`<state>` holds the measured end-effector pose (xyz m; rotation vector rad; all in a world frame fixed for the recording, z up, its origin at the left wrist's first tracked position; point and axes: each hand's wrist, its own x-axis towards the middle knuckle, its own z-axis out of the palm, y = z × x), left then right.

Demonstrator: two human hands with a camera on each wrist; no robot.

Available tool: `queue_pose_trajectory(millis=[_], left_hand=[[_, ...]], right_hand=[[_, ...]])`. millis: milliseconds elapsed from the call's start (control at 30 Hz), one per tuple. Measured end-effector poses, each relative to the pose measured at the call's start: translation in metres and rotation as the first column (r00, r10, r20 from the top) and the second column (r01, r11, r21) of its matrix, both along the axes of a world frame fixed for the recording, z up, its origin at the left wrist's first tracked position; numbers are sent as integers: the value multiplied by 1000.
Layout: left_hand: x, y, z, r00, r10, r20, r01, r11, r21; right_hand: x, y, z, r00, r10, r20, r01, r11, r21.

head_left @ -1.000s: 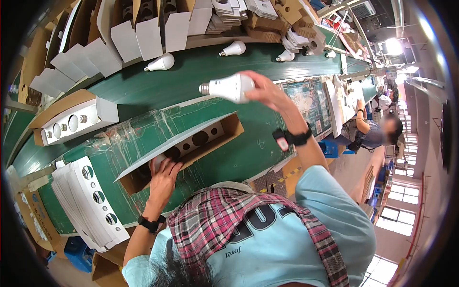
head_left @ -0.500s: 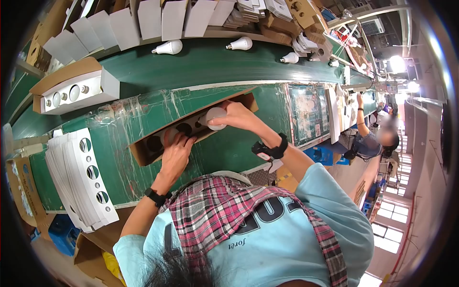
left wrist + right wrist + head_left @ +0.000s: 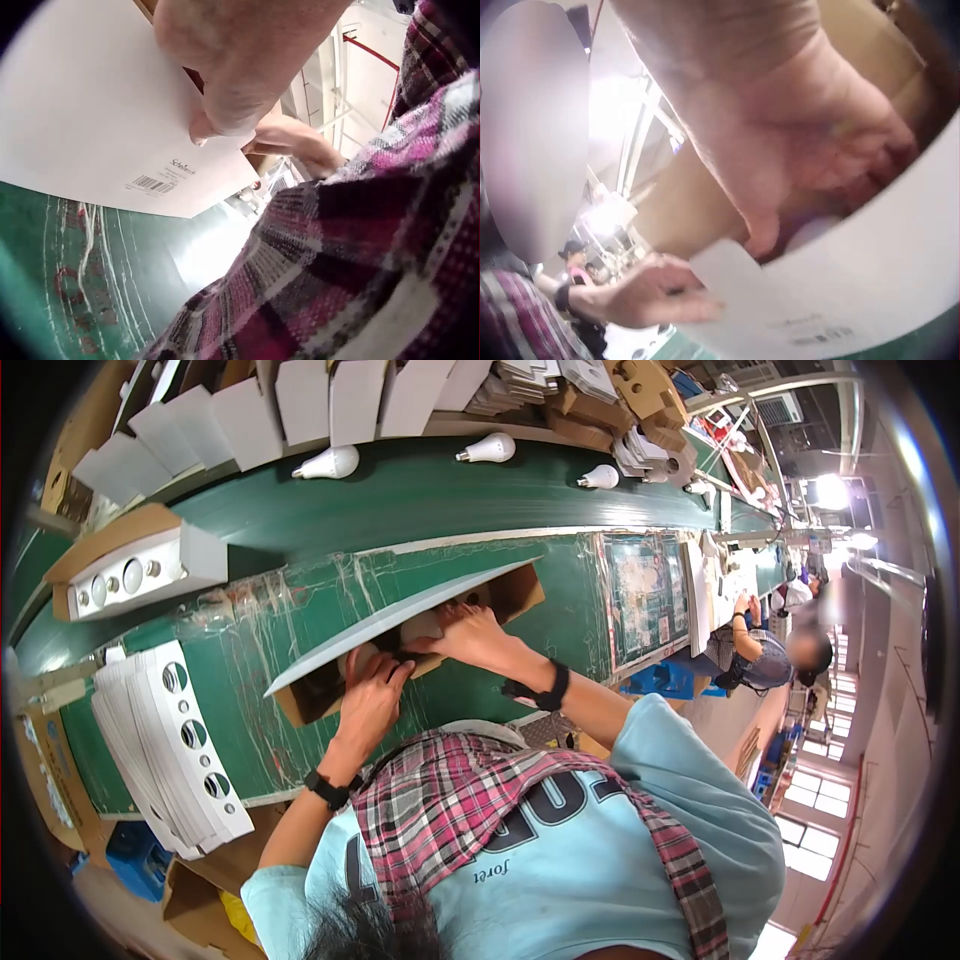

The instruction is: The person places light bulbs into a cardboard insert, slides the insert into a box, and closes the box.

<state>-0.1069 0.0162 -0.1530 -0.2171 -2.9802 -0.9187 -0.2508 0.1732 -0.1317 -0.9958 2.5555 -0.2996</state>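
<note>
A long open carton (image 3: 519, 592), brown inside and white outside, lies across the green bench in the head view. My right hand (image 3: 468, 636) reaches into its middle and holds a white light bulb (image 3: 420, 626). In the right wrist view, fingers curl over the bulb (image 3: 811, 231), most of it hidden by the hand and the carton's wall. At the near side, my left hand (image 3: 368, 705) grips the wall, fingertips inside. The left wrist view shows its thumb against the white outer face, near a printed barcode (image 3: 154, 183).
Several light bulbs (image 3: 487, 448) lie on the green conveyor (image 3: 400, 490) beyond the bench. A filled carton (image 3: 200, 555) stands at left, with a stack of white punched inserts (image 3: 165, 750) nearer me. White cartons (image 3: 245, 425) line the far side. Another person (image 3: 760, 655) works at right.
My right hand has brought the bulb from above the bench down into the carton. The carton's far white flap, folded out of sight half a second ago, shows again. My left hand stays at the near wall.
</note>
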Motion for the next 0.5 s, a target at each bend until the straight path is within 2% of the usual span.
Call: queue_pose_trajectory(millis=[33,67,100,133,167,200,233,267,300,367,467,500], left_hand=[[0,-2,3,1000,10,-7,-10,1000,12],[-2,-3,6,1000,12,9,-12,1000,17],[-4,-3,8,999,14,28,-15,1000,22],[-4,-4,11,999,11,50,-13,1000,26],[-4,-3,15,998,21,61,-23,999,26],[-4,-3,17,997,6,76,-7,1000,11],[-5,-3,18,996,-9,90,9,1000,-5],[-5,-4,19,995,-17,100,20,1000,-24],[-2,-4,15,995,2,104,-2,1000,2],[-2,-5,16,988,-7,153,6,1000,6],[-2,-5,21,976,-10,220,10,1000,4],[-2,-6,21,974,-8,228,7,1000,4]], right_hand=[[-12,-2,30,983,-3,183,-14,995,95],[-36,-5,74,867,-52,496,-67,973,219],[-58,4,92,673,-16,739,42,999,-16],[-78,19,118,498,69,865,164,971,-172],[-106,30,140,484,125,866,139,966,-217],[-137,36,147,528,213,822,187,915,-357],[-167,47,134,596,120,794,337,860,-383],[-191,48,119,746,-54,663,415,817,-400],[-220,54,86,838,-185,513,427,808,-407],[-264,61,15,772,-429,469,605,722,-335],[-309,46,-55,597,-599,533,743,663,-87],[-316,36,-71,583,-623,521,766,635,-99]])
